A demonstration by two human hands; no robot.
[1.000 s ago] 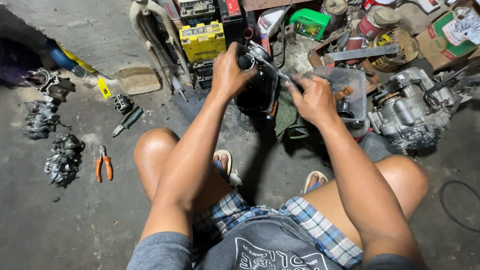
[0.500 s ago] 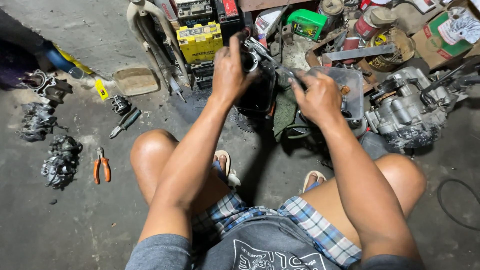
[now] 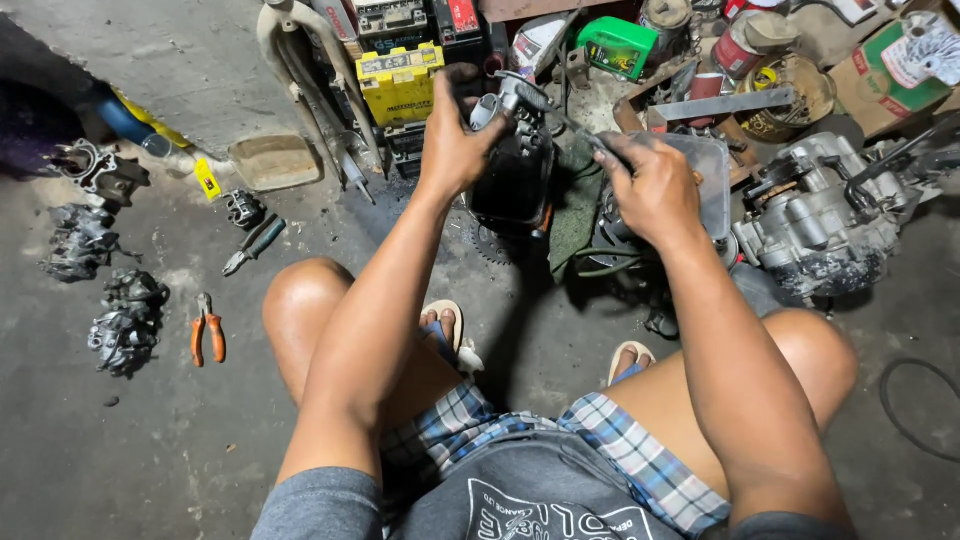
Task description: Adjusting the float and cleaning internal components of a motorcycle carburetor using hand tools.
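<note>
The left hand (image 3: 455, 140) is wrapped around the upper part of a dark engine part (image 3: 515, 165) that stands on the concrete floor (image 3: 150, 440) just ahead of the person's knees. Its fingers close over a grey metal fitting at the top. The right hand (image 3: 650, 185) is clenched on the handle end of a thin tool (image 3: 560, 115), whose shaft slants up and left to that fitting. The handle itself is hidden inside the fist, and the tool's tip is too dark and small to make out.

A green rag (image 3: 575, 205) hangs between the part and the right hand. Behind the right hand a clear plastic tray (image 3: 712, 180) is partly covered by the knuckles, and its contents cannot be told. To the right lies a grey engine casing (image 3: 815, 225), with a black cable (image 3: 915, 415) cut off by the right edge.

Open floor lies to the left and near the knees. There rest orange-handled pliers (image 3: 208, 335), a second pair of pliers (image 3: 255, 243) and clumps of dark metal parts (image 3: 125, 320).

Along the top edge, crowded and partly cut off, sit a yellow box-shaped battery (image 3: 400, 85), a green plastic container (image 3: 620, 45), a round tin (image 3: 745, 45) and a cardboard box (image 3: 890, 70) with a green side.
</note>
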